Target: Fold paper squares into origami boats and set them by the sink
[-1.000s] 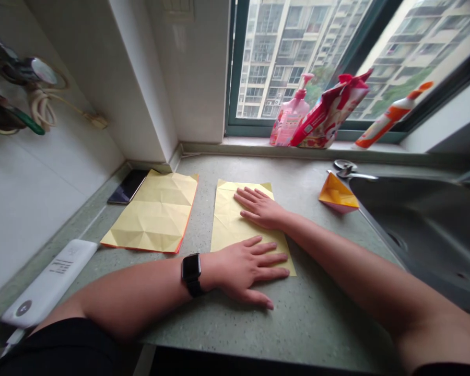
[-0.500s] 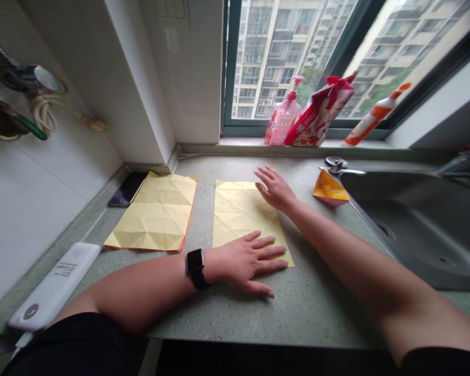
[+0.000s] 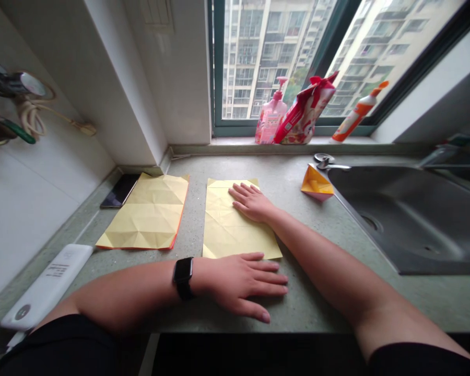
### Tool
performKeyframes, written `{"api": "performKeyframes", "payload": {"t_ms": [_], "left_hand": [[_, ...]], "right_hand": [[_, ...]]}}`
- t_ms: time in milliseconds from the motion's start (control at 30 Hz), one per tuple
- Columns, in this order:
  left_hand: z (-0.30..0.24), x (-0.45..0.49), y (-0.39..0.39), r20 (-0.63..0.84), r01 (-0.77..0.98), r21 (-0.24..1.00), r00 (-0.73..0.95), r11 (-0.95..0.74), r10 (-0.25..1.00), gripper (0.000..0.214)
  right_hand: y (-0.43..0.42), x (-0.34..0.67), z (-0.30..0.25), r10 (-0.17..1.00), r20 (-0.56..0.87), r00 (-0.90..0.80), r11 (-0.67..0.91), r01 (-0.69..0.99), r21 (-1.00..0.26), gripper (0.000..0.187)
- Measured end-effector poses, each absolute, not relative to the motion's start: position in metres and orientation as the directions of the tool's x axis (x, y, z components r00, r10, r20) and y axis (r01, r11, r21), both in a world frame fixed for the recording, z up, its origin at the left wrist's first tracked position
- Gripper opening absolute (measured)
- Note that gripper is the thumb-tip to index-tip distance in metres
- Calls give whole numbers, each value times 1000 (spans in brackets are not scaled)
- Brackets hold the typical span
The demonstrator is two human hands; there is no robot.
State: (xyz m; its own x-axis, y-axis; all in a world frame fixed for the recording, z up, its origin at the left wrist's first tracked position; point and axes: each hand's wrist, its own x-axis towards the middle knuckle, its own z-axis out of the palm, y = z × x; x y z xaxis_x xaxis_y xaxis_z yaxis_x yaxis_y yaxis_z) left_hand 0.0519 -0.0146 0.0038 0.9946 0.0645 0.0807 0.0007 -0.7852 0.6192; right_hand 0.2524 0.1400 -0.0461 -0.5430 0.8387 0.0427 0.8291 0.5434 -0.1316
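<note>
A creased pale yellow sheet of paper (image 3: 231, 230) lies flat on the green speckled counter (image 3: 317, 292). Over its upper right part rests my right hand (image 3: 253, 202), palm down, fingers stretched out. My left hand (image 3: 245, 284), with a black watch (image 3: 183, 271) on its wrist, is spread out along the sheet's near edge, mostly over the counter. Neither hand grips anything. To the left is a stack of creased yellow paper (image 3: 152, 211) with orange-red edges. Right of the sheet stands a folded orange paper piece (image 3: 316, 184), open at its top.
A steel sink (image 3: 411, 219) takes up the right side. At left are a dark phone (image 3: 120, 190) and a white power bank (image 3: 49, 284) with a cable. On the windowsill stand a pink pump bottle (image 3: 272, 120), a red bag (image 3: 305, 112) and an orange-white bottle (image 3: 356, 115).
My right hand has moved left, further over the sheet. My left hand has slid nearer to me, to the sheet's near edge. The camera view has shifted slightly.
</note>
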Motion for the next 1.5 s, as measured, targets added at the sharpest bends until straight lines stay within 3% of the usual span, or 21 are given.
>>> {"api": "performKeyframes", "payload": {"t_ms": [67,100,133,200,233,300,367,467,633,733,867,967,1067,1233,1400,1500], "left_hand": [[14,48,-10,112,-88,767,994,-636,-3,50],[18,45,-3,148,-86,797,988,-598,55,46],[19,42,7,209,-35,784,955,-619,210,42],[14,35,31,319,205,689,776,-695,545,43],[8,32,43,343,351,619,684,-702,644,48],[-7,28,62,274,599,469,601,-650,751,61],[-21,26,70,111,734,337,591,-590,799,74],[-33,26,63,-14,794,211,586,-570,810,82],[-34,19,21,-5,721,170,683,-672,731,83],[-23,8,-14,-59,611,240,784,-754,617,78],[5,0,-34,-103,374,479,923,-794,372,62],[19,10,-13,51,401,572,853,-715,520,50],[12,38,27,192,506,451,750,-735,633,55],[-20,86,72,66,667,252,711,-701,700,74],[-28,93,67,-19,701,188,703,-688,711,82],[-22,91,50,-45,615,191,784,-765,619,78]], "right_hand": [[140,252,-46,841,36,-540,539,831,-139,62],[139,251,-46,843,35,-537,536,833,-138,62],[140,251,-46,844,37,-535,535,834,-136,61],[140,250,-48,844,49,-534,535,833,-138,60],[140,250,-49,843,59,-534,537,831,-145,60],[141,249,-50,843,80,-532,538,827,-166,59],[142,249,-50,845,90,-527,534,826,-181,58],[142,248,-49,847,81,-525,531,828,-179,58],[143,247,-50,844,95,-528,537,827,-168,59],[145,247,-54,837,129,-532,548,812,-202,57],[152,250,-58,836,260,-483,548,756,-359,50],[159,259,-56,860,322,-396,505,752,-424,48],[163,271,-53,895,334,-296,426,792,-437,50],[164,286,-51,919,298,-259,370,827,-422,38],[172,290,-54,927,264,-266,358,838,-411,48],[176,290,-55,933,250,-257,343,845,-410,50]]}}
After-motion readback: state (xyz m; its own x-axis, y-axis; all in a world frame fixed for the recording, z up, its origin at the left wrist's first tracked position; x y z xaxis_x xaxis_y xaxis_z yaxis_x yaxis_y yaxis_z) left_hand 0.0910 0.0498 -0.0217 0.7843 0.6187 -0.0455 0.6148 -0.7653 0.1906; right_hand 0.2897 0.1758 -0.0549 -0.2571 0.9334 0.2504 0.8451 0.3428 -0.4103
